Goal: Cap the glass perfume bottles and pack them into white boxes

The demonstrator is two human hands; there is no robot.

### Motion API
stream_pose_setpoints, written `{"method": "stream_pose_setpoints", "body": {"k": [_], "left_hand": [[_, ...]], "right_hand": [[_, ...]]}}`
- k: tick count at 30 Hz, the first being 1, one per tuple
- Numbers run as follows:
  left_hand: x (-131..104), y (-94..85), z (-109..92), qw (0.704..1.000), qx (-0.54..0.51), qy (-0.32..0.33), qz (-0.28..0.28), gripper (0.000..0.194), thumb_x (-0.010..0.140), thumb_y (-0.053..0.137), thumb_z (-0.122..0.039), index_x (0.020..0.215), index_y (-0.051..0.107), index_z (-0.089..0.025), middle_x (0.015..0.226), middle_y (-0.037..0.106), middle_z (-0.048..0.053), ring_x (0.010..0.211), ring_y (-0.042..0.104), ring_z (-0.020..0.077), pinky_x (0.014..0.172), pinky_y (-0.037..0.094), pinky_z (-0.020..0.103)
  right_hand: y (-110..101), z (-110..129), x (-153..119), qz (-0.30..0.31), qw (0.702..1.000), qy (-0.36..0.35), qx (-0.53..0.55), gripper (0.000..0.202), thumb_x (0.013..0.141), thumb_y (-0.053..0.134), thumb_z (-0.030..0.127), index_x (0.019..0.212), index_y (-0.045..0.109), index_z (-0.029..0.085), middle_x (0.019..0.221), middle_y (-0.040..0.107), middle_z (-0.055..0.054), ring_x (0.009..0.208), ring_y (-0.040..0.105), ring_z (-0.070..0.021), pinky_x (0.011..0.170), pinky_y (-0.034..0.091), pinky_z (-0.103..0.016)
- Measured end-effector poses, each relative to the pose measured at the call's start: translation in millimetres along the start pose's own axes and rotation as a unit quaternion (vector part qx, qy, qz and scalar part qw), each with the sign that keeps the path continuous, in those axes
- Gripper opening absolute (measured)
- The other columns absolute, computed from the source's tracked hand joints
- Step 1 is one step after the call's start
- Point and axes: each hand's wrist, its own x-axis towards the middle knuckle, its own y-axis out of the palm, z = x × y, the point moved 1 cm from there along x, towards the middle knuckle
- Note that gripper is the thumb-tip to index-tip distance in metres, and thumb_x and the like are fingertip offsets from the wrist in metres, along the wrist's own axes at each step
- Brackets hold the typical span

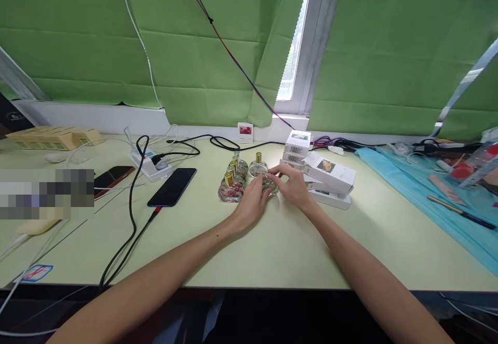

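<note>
Glass bottle (273, 187) is clasped between left hand (252, 203) and right hand (292, 183) (forearms (182, 258) slanting inward).

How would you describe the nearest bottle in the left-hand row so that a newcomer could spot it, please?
On the pale table, just left of the person's left hand, a row of bottles runs back toward the green curtain. The row's front bottle, gold-capped and reddish, alone has no bottle before it.

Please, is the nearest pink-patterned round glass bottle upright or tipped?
Upright: the pink-patterned round glass bottle rests on the pale green table, its shiny gold top pointing upward.
</note>
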Motion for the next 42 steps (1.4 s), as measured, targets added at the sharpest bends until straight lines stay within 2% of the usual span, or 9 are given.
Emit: {"method": "stream_pose_setpoints", "body": {"k": [13,21,32,42], "left_hand": [[-0.9,0.0,-2.1,1.0,0.001,0.001,-0.003,0.026,0.101,0.049,-0.025,0.125,0.051,-0.019,0.118,0.067,0.012,0.113,0.064,0.0279,0.092,0.051,0.041],[-1.1,1.8,2.3,1.0,0.0,0.002,-0.004,0.023,0.1,0.051,-0.026,0.122,0.051,-0.02,0.116,0.067,0.011,0.107,0.065,0.0267,0.085,0.052,0.037],[-0.9,2.1,0.9,1.0,0.004,0.003,-0.006,0.022,0.1,0.05,-0.025,0.121,0.051,-0.019,0.12,0.066,0.013,0.109,0.064,0.0273,0.085,0.052,0.038],[-1.2,2.8,1.3,1.0,0.011,0.009,-0.007,0.027,0.096,0.048,-0.018,0.123,0.049,-0.019,0.118,0.065,0.012,0.108,0.064,0.0268,0.087,0.053,0.039]], "right_hand": [[1.2,-5.4,1.6,0.005,1.0,-0.005,0.014,0.008,0.086,0.068,0.026,0.08,0.072,0.022,0.085,0.074,-0.004,0.077,0.062,-0.0187,0.073,0.052,-0.033],[2.0,-6.0,1.1,0.0,1.0,-0.026,0.007,0.007,0.087,0.067,0.022,0.081,0.07,0.022,0.084,0.073,-0.004,0.076,0.062,-0.0186,0.072,0.051,-0.032],[6.1,-7.5,-0.8,-0.004,0.992,-0.075,-0.1,0.013,0.091,0.063,0.019,0.079,0.067,0.022,0.082,0.069,-0.005,0.077,0.059,-0.0203,0.07,0.047,-0.031],[9.4,7.6,-3.2,0.015,0.968,-0.054,-0.243,0.016,0.095,0.057,0.019,0.082,0.066,0.021,0.083,0.068,-0.007,0.086,0.059,-0.023,0.067,0.04,-0.031]]}}
